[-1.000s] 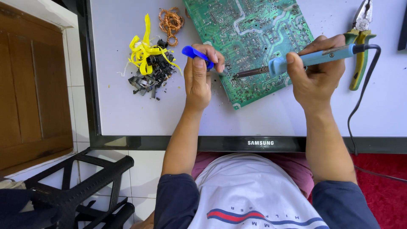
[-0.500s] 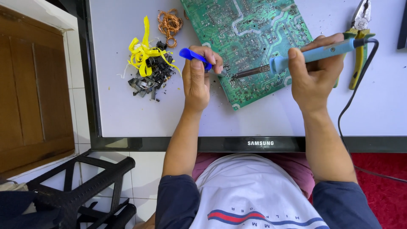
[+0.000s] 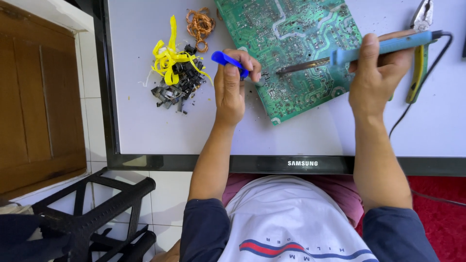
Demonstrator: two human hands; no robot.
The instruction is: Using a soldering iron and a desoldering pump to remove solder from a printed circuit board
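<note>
Head view: the right hand (image 3: 376,73), gripping the blue-handled soldering iron (image 3: 359,51), has tilted it flatter over the green circuit board (image 3: 296,48); the left hand (image 3: 232,80) clenches a blue-handled tool (image 3: 228,60) at the board's left edge.

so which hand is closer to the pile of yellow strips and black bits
Left. The left hand, holding a small blue tool, sits just right of the pile. The right hand, gripping the soldering iron, is far across the green circuit board.

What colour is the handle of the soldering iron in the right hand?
Light blue; the soldering iron handle shows best in the head view, gripped by the right hand.
</note>
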